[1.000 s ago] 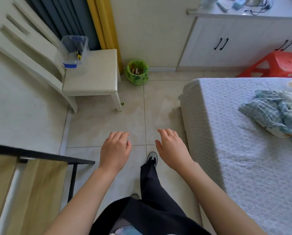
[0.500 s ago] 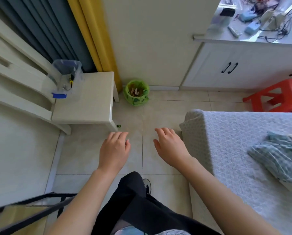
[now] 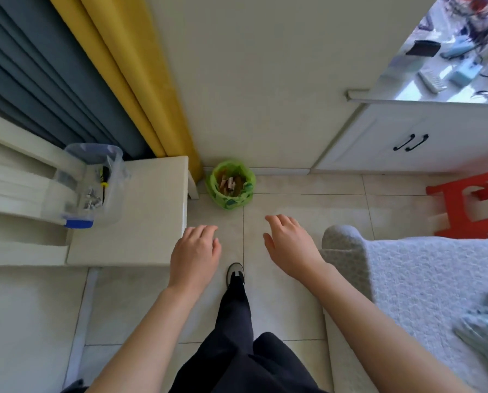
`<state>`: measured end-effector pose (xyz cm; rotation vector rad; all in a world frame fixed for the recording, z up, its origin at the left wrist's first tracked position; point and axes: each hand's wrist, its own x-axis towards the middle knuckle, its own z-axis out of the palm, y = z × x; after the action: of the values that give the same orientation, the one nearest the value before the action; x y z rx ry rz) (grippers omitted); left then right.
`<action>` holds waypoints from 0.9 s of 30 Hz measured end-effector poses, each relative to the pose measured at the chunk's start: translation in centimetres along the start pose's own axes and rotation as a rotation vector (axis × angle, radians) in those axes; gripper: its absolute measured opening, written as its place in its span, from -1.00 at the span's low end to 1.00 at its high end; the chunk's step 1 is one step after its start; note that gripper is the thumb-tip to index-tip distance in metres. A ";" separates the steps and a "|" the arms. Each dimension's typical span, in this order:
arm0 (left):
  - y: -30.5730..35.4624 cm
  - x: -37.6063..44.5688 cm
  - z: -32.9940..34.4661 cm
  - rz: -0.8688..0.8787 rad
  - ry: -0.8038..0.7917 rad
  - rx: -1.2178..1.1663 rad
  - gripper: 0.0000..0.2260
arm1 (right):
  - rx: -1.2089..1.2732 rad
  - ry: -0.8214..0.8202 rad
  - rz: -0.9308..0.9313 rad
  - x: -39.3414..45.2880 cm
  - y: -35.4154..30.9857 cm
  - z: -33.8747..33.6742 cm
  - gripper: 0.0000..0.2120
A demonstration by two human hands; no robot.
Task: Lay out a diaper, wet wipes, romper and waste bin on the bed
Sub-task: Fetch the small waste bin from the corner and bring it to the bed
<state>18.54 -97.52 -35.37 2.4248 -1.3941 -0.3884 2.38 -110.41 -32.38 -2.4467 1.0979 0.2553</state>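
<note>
A: Where is the waste bin sitting?
B: It is standing on the floor at about twelve o'clock from the hands, against the foot of the wall, just beside the yellow curtain. A green bag is lining it, and brownish scraps and bits of paper are lying inside.

A: What are the hands doing?
B: Both are hanging palm down over the floor, well short of the bin. The left hand is showing relaxed, slightly bent fingers and is holding nothing. The right hand is also loose and spread, gripping nothing.

A: Any other containers?
B: A clear plastic box is resting on the white chair at ten o'clock. Small metal parts and a screwdriver with a black and yellow handle are lying in it, and a blue clasp is showing at its near edge.

A: And the bed?
B: The bed is lying at three o'clock, its corner just beside the right wrist. A blue checked cloth is bunching near its right edge; I cannot tell what garment it is. A red stool is standing beyond the bed at two o'clock, below a white cabinet whose bench is carrying cables and small gadgets.
</note>
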 end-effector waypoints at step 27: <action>-12.6 31.2 30.7 -0.175 -0.192 0.024 -0.71 | -0.091 -0.200 0.044 38.3 16.7 18.6 -0.66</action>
<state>31.80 -122.83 -70.78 2.5962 -1.2687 -0.6662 15.73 -136.88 -67.21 -2.4152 1.0745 0.5623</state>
